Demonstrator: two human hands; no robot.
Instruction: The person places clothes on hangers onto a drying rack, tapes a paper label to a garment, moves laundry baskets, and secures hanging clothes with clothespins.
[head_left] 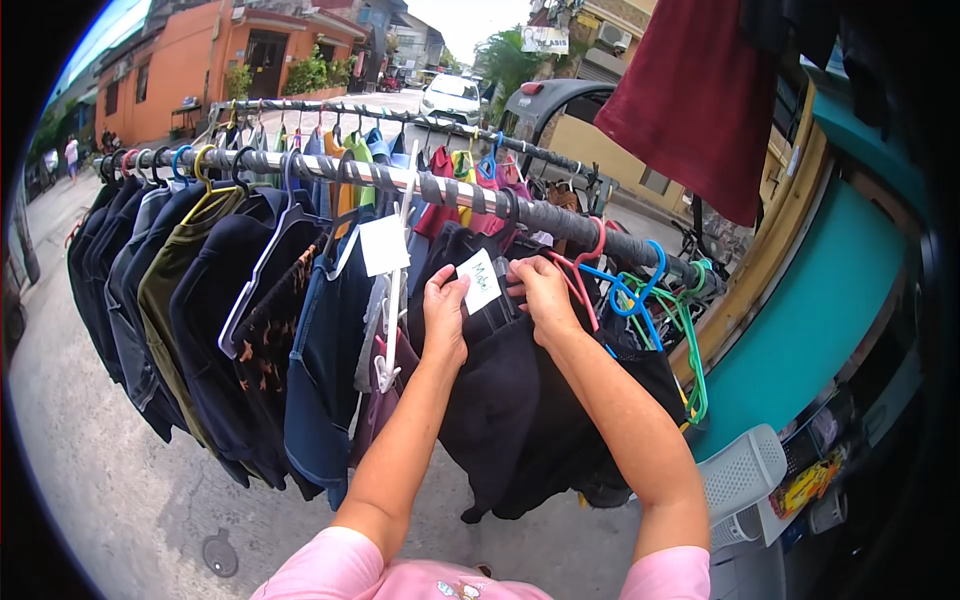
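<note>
A small white card (pixel 480 283) with green handwriting lies against the waistband of a black garment (pixel 500 400) hanging from the rack. My left hand (pixel 446 308) pinches the card's left edge between thumb and fingers. Just right of the card, my right hand (pixel 541 295) is closed, its fingertips pinching the top of the black garment by a dark strip or clip; the exact grip is partly hidden. A blank white card (pixel 384 245) hangs to the left, by a white hanger (pixel 393 330).
The front rail (pixel 370 172), wrapped in dark tape, carries many dark clothes on hangers. A second rail (pixel 400 115) with colourful clothes runs behind. Blue hangers (pixel 640 295) and green hangers (pixel 692 340) hang at right, near a grey plastic chair (pixel 745 465). A maroon garment (pixel 690 110) hangs overhead.
</note>
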